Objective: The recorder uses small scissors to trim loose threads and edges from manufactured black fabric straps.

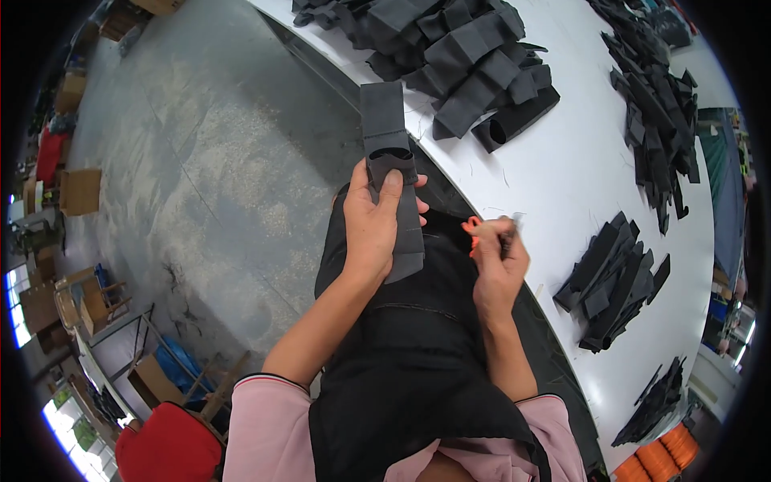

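Observation:
In front of my lap, my left hand (pixel 375 217) grips a long dark grey fabric strip (pixel 384 112) that stands nearly upright in the picture. My thumb presses on the strip just below an open fold or loop in the cloth. To the right, beside the table edge, my right hand (pixel 499 261) is closed round small orange-handled snips (pixel 472 230). Most of the snips is hidden by my fingers, and they are apart from the strip.
A white table (pixel 522 185) runs along my right. It carries a large heap of dark fabric pieces (pixel 466 64), a long pile (pixel 654 112), and smaller bundles (pixel 614 281). Orange spools (pixel 675 454) stand at lower right. A red chair (pixel 169 446) and cardboard boxes (pixel 80 191) lie left.

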A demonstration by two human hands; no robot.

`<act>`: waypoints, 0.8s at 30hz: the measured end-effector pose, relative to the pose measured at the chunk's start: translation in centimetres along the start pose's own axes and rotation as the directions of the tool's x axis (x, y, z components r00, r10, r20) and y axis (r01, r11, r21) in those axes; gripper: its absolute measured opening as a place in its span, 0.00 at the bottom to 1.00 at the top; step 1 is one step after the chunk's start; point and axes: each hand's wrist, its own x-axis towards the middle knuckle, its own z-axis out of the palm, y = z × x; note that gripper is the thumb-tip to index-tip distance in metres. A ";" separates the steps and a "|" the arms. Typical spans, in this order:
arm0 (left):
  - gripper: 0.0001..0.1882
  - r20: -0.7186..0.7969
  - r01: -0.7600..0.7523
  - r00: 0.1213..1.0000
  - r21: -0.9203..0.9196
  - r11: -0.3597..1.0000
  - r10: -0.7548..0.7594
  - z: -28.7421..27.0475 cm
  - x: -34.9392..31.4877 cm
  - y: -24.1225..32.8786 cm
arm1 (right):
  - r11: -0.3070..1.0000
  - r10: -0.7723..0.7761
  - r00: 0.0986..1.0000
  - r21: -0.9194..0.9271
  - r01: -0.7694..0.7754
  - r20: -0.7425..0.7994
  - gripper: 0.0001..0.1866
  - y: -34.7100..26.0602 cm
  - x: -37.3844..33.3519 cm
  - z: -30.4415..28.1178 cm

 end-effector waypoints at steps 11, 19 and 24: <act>0.16 0.096 0.052 0.994 -0.091 0.994 -0.043 -1.0 -0.3 1.2 | 0.952 0.008 0.972 -0.299 0.064 0.235 0.17 -0.9 -1.6 -0.7; 0.14 0.109 0.036 0.994 -0.093 0.995 -0.026 -0.6 -0.9 1.5 | 0.937 0.330 0.837 -0.045 -0.346 0.436 0.07 -0.2 -0.7 0.9; 0.14 0.077 0.011 0.997 -0.078 0.997 -0.005 -0.7 -0.6 1.3 | 0.827 0.382 0.783 0.196 -0.527 0.491 0.07 0.2 -1.5 1.4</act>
